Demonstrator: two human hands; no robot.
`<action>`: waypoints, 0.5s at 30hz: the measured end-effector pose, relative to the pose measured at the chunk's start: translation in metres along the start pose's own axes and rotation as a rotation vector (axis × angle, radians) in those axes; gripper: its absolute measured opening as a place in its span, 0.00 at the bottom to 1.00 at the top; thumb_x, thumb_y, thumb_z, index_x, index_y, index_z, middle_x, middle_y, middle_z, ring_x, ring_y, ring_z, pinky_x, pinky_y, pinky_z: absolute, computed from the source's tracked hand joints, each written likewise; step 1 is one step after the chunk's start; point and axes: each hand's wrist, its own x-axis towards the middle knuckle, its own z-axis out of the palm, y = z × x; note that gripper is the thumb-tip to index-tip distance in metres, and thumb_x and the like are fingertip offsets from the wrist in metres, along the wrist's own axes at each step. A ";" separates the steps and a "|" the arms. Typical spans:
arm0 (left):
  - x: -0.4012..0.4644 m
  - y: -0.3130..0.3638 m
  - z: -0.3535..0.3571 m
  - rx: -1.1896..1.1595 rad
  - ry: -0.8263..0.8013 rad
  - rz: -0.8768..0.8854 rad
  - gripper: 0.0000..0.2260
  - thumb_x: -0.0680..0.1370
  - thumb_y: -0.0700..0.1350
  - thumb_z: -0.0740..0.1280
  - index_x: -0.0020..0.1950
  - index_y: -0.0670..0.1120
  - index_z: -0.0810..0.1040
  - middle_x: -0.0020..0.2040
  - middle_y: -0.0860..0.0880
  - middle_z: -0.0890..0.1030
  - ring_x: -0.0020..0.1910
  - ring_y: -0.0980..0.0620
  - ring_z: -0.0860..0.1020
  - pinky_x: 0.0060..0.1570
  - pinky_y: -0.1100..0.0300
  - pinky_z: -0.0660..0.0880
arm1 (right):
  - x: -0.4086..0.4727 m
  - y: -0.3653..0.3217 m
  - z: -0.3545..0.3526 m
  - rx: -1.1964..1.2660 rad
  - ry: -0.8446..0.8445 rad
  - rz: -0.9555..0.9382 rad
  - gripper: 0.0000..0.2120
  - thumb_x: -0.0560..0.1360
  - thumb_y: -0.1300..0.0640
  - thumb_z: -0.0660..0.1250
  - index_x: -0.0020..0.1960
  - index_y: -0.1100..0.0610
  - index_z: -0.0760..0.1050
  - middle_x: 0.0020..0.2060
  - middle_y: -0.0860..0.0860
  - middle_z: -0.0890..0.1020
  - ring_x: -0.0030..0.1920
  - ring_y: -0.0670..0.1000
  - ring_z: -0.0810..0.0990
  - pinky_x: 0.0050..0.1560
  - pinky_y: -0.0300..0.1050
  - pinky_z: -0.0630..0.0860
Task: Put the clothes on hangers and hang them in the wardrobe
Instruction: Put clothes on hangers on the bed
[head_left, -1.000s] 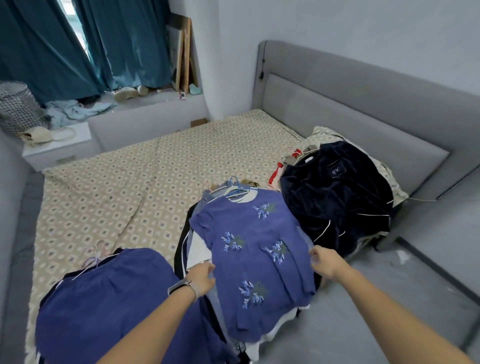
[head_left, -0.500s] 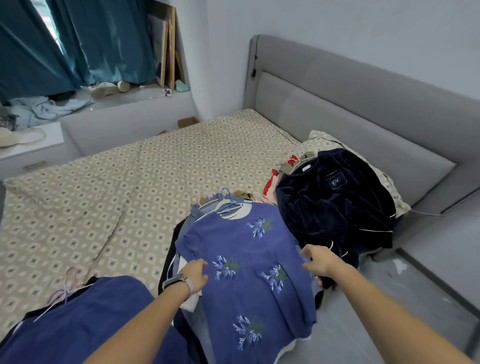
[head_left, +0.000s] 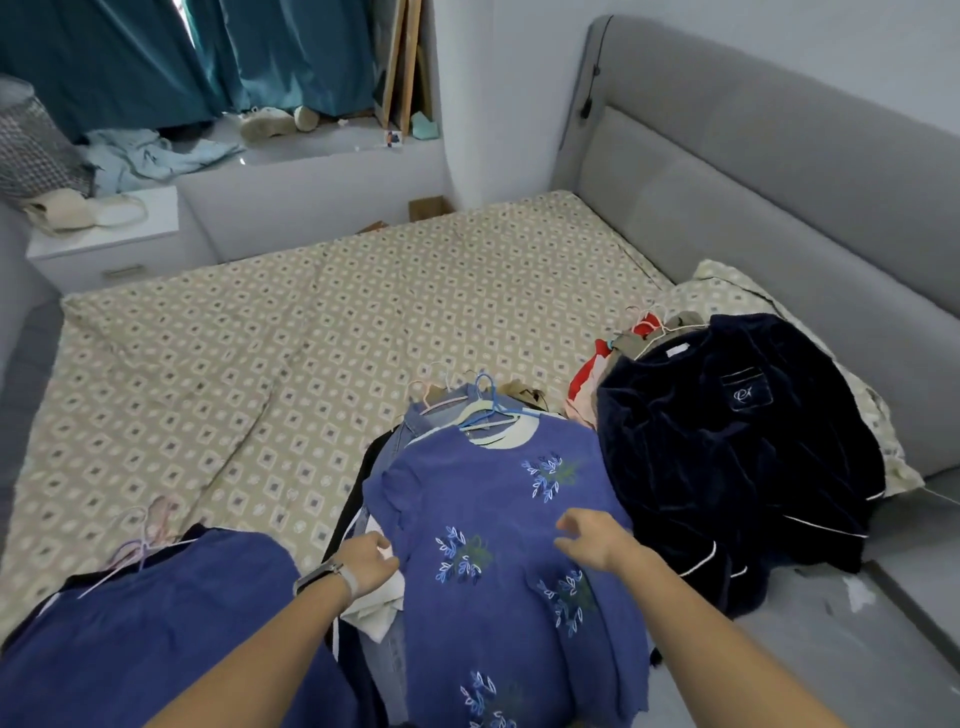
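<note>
A purple-blue top with embroidered flowers lies on a blue-and-white hanger, on top of a pile of clothes at the bed's near edge. My left hand, with a watch on its wrist, grips the top's left edge beside a white cloth. My right hand is over the middle of the top with its fingers spread and loosely bent, holding nothing. A dark navy velvet garment tops a second pile to the right. A blue garment with pale hangers lies at the lower left. No wardrobe is in view.
The clothes sit on a bed with a patterned sheet and a grey padded headboard. A pillow lies under the right pile. A white nightstand and teal curtains are at the far left.
My right hand has let go of the top's right edge and moved inward over its middle. My left hand has stayed at the left edge.
</note>
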 end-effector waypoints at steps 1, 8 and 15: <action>0.003 0.001 0.004 -0.046 0.013 -0.034 0.12 0.75 0.47 0.65 0.57 0.47 0.74 0.62 0.47 0.76 0.52 0.50 0.76 0.51 0.63 0.71 | 0.009 0.005 0.001 0.001 -0.013 -0.004 0.17 0.78 0.49 0.63 0.65 0.54 0.73 0.64 0.50 0.76 0.64 0.51 0.74 0.62 0.43 0.71; 0.030 0.054 0.025 -0.064 0.063 -0.130 0.05 0.75 0.42 0.62 0.40 0.50 0.69 0.50 0.46 0.80 0.55 0.48 0.77 0.55 0.63 0.67 | 0.073 0.058 -0.032 -0.111 -0.158 -0.027 0.16 0.78 0.53 0.63 0.64 0.55 0.73 0.63 0.52 0.77 0.62 0.52 0.76 0.60 0.40 0.70; 0.082 0.110 0.047 0.046 0.106 -0.060 0.18 0.77 0.38 0.59 0.68 0.42 0.68 0.57 0.44 0.78 0.57 0.45 0.76 0.56 0.56 0.70 | 0.164 0.074 -0.081 -0.211 -0.233 -0.123 0.17 0.77 0.56 0.62 0.66 0.58 0.71 0.63 0.55 0.77 0.62 0.56 0.76 0.60 0.43 0.72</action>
